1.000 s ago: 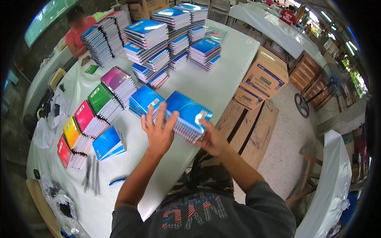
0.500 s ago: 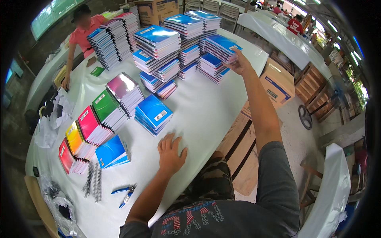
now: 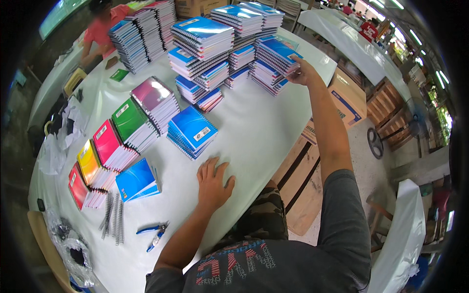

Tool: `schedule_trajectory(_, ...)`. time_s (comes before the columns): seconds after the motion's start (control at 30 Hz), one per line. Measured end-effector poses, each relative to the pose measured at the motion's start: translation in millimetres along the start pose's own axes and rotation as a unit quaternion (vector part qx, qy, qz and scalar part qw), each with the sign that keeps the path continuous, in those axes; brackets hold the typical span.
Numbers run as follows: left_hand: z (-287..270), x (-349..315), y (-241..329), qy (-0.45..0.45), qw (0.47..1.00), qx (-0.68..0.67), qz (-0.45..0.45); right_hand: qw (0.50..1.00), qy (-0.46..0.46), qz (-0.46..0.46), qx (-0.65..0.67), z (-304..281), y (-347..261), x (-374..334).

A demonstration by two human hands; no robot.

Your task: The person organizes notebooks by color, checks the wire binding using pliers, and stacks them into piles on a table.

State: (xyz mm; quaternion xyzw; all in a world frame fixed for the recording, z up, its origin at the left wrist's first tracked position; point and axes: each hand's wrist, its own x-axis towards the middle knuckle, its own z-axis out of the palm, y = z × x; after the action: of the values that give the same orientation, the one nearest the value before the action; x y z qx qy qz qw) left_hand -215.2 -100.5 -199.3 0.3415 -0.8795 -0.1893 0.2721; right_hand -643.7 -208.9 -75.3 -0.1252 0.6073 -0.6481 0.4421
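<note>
My right hand [image 3: 302,73] grips the near right corner of a bundle of blue spiral notebooks [image 3: 277,52], thumb at the top and fingers curled at the edge. That bundle lies on more blue notebooks at the right end of the tall stacks [image 3: 202,36]. Flat on the white-covered table, my left hand [image 3: 214,186] is open with its fingers spread, holding nothing. Just beyond its fingertips sits a short stack of blue spiral notebooks [image 3: 194,128].
Left are a row of red, yellow, pink, green and purple notebooks [image 3: 128,122], loose blue notebooks [image 3: 139,180], wire spirals [image 3: 115,217] and blue-handled pliers [image 3: 155,234]. A person [image 3: 100,29] stands at the far left. Cardboard boxes [image 3: 347,95] and a wooden bench [image 3: 299,195] stand at right.
The view has shifted slightly. My right hand stays at the bundle's corner, and my left hand stays flat on the table. The person at far left has drawn their reaching arm back.
</note>
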Motion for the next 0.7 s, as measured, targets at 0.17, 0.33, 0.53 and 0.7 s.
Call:
schedule_trajectory(0.17, -3, -3, -9, 0.044, 0.998, -0.03, -0.017, 0.991, 0.066, -0.107, -0.044, 12, 32, -22)
schedule_trajectory(0.33, -19, 11, -10, 0.152, 0.986, -0.056, 0.03, 0.851, 0.334, -0.366, -0.172, 11, 113, -46)
schedule_trajectory(0.53, -23, 55, -65, 0.154, 0.975, 0.154, 0.046, 0.934, -0.063, -0.347, -0.048, 100, 199, -152)
schedule_trajectory(0.7, -45, 56, -75, 0.034, 0.989, 0.129, 0.064, 0.962, -0.113, -0.249, -0.025, 102, 218, -180)
